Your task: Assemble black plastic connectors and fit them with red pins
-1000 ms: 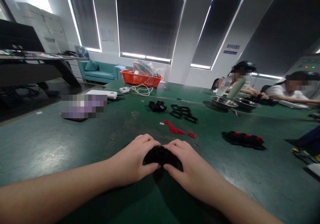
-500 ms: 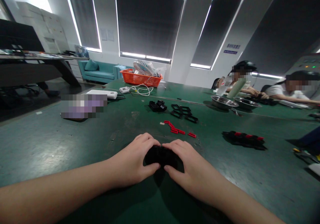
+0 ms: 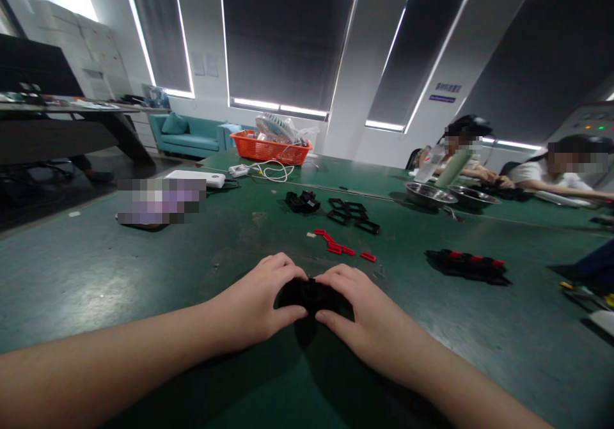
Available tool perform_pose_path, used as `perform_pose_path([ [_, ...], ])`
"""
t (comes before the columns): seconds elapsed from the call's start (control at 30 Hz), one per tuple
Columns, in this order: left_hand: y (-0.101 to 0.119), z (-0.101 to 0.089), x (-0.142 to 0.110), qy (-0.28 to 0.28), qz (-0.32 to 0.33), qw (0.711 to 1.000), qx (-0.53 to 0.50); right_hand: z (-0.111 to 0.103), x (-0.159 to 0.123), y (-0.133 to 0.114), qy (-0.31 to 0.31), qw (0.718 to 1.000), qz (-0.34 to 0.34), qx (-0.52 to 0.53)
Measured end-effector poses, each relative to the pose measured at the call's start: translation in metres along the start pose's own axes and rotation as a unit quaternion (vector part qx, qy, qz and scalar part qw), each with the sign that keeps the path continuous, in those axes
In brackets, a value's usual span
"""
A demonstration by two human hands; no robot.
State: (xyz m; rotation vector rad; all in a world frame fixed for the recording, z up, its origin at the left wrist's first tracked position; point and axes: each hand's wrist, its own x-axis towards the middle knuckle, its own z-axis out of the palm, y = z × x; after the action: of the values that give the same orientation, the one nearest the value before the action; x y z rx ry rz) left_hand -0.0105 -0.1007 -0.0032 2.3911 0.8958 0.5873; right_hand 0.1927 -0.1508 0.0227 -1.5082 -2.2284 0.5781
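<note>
While both my left hand (image 3: 256, 304) and right hand (image 3: 359, 317) clasp a black part (image 3: 309, 295), red clips (image 3: 338, 247) and black frames (image 3: 354, 217) lie farther off.

Head-worn view, forward-down, near green table (image 3: 119, 275).

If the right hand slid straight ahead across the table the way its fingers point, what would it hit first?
The right hand points forward and a little left, already closed on the black part. Past that, it would likely meet the red clips first, then the black frames; depth is hard to judge here.

Green table (image 3: 119, 275) with red clips (image 3: 338, 247)
</note>
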Motion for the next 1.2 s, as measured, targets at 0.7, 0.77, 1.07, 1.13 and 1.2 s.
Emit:
perform_pose_path([
  [0.7, -0.0011, 0.0003, 0.0005, -0.012, -0.002, 1.000, 0.005, 0.0003, -0.0004, -0.0021, -0.011, 1.000, -0.003, -0.008],
  [0.77, -0.0014, 0.0006, 0.0005, -0.015, -0.001, 1.000, 0.009, 0.0004, 0.0004, -0.0020, -0.011, 1.000, -0.001, -0.010],
  [1.07, 0.0011, 0.0004, -0.0002, -0.024, -0.010, 1.000, 0.015, 0.0012, -0.0021, -0.0007, -0.007, 1.000, -0.005, -0.015],
  [1.13, 0.0006, 0.0003, 0.0002, -0.022, -0.008, 1.000, 0.014, 0.0014, -0.0018, -0.0011, -0.007, 1.000, -0.005, -0.016],
  [1.2, -0.0001, 0.0002, 0.0004, -0.021, -0.006, 1.000, 0.014, 0.0013, -0.0013, -0.0014, -0.007, 1.000, -0.005, -0.015],
])
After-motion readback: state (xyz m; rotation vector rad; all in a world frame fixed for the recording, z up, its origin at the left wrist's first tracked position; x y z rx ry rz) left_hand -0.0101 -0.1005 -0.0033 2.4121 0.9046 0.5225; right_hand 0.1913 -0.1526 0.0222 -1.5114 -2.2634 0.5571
